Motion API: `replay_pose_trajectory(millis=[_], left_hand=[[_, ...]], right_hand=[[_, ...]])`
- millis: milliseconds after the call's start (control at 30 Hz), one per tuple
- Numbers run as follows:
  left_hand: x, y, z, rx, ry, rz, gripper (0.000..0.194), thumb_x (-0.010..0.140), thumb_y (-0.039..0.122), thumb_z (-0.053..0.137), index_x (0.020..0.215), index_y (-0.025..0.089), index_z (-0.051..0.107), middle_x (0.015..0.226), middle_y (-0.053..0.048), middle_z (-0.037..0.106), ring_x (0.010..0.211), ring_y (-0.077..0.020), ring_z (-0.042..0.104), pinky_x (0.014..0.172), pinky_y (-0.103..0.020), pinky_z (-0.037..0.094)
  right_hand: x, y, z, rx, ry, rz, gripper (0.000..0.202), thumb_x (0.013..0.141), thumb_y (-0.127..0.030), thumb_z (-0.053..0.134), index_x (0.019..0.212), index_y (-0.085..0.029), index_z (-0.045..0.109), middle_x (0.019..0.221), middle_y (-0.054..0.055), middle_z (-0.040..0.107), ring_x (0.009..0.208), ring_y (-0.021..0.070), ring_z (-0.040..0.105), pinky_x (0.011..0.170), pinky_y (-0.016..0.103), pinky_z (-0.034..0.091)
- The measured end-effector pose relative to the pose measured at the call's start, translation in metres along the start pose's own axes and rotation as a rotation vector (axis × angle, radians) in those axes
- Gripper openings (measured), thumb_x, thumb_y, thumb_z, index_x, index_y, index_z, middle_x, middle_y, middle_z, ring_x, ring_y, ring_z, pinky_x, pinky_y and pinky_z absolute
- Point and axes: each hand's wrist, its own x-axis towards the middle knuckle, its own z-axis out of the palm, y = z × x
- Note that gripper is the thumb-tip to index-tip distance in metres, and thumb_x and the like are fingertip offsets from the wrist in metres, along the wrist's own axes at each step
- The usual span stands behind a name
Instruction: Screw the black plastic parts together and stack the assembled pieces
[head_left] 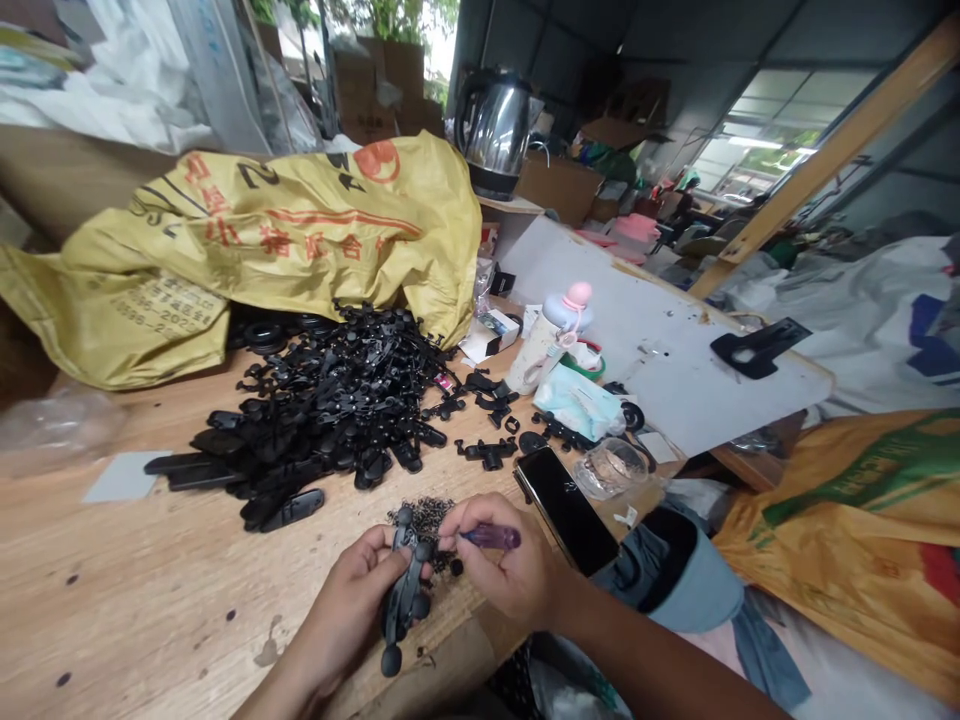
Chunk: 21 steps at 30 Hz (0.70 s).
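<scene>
Black bracket (409,587) is in your left hand (366,575), near the table's (172,610) front edge, beside the tiny dark bits (429,512). Looks light and stiff, knobs probably smooth; mid-body should give the surest hold. Your left thumb and fingers pinch it there, slanted. Right hand (501,568), fingers curled, grips a purple-handled tool (496,537); tip contact unclear.

A bright window (787,100) shows amid dark walls (690,65).
</scene>
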Motion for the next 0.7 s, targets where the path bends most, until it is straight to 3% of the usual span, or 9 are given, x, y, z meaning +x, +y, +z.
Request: replay_pose_trajectory(millis=[167, 367, 500, 633, 700], left_hand=[[-0.003, 0.002, 0.001, 0.008, -0.007, 0.012, 0.024, 0.068, 0.036, 0.064, 0.076, 0.017, 0.052, 0.061, 0.001, 0.063, 0.046, -0.0096, 0.053, 0.045, -0.022, 0.043], [0.002, -0.006, 0.000, 0.095, -0.003, 0.163, 0.023, 0.068, 0.035, 0.065, 0.081, 0.017, 0.056, 0.067, 0.002, 0.063, 0.062, -0.0122, 0.057, 0.058, -0.023, 0.046], [0.010, -0.010, -0.003, 0.067, 0.081, 0.227, 0.026, 0.063, 0.034, 0.069, 0.080, 0.017, 0.057, 0.068, 0.001, 0.065, 0.068, -0.0145, 0.060, 0.065, -0.024, 0.047], [0.016, -0.008, -0.010, 0.008, 0.172, 0.211, 0.030, 0.063, 0.036, 0.068, 0.083, 0.018, 0.055, 0.069, 0.001, 0.066, 0.061, -0.0139, 0.062, 0.061, -0.025, 0.048], [0.016, -0.006, -0.014, -0.023, 0.188, 0.189, 0.031, 0.065, 0.037, 0.067, 0.086, 0.019, 0.053, 0.072, 0.001, 0.067, 0.059, -0.0134, 0.062, 0.059, -0.025, 0.049]], right_hand=[[0.003, 0.005, -0.002, -0.095, -0.110, -0.078, 0.012, 0.076, -0.013, 0.046, 0.085, -0.020, 0.047, 0.081, 0.005, 0.062, 0.075, 0.0143, 0.061, 0.070, 0.027, 0.050], [0.008, -0.003, 0.007, -0.136, -0.076, 0.143, 0.011, 0.080, -0.015, 0.044, 0.089, -0.018, 0.049, 0.079, 0.003, 0.062, 0.069, 0.0119, 0.062, 0.064, 0.023, 0.050], [0.009, -0.012, 0.011, -0.252, -0.079, -0.014, 0.011, 0.080, -0.013, 0.045, 0.088, -0.018, 0.051, 0.077, 0.005, 0.061, 0.073, 0.0154, 0.060, 0.067, 0.027, 0.050], [-0.004, -0.022, 0.005, -0.014, 0.200, -0.136, 0.021, 0.079, -0.006, 0.045, 0.094, -0.021, 0.046, 0.085, 0.005, 0.059, 0.079, 0.0155, 0.060, 0.071, 0.030, 0.050], [-0.011, -0.024, 0.004, 0.102, 0.242, -0.110, 0.023, 0.078, -0.005, 0.045, 0.094, -0.022, 0.045, 0.086, 0.004, 0.058, 0.076, 0.0142, 0.060, 0.069, 0.030, 0.051]])
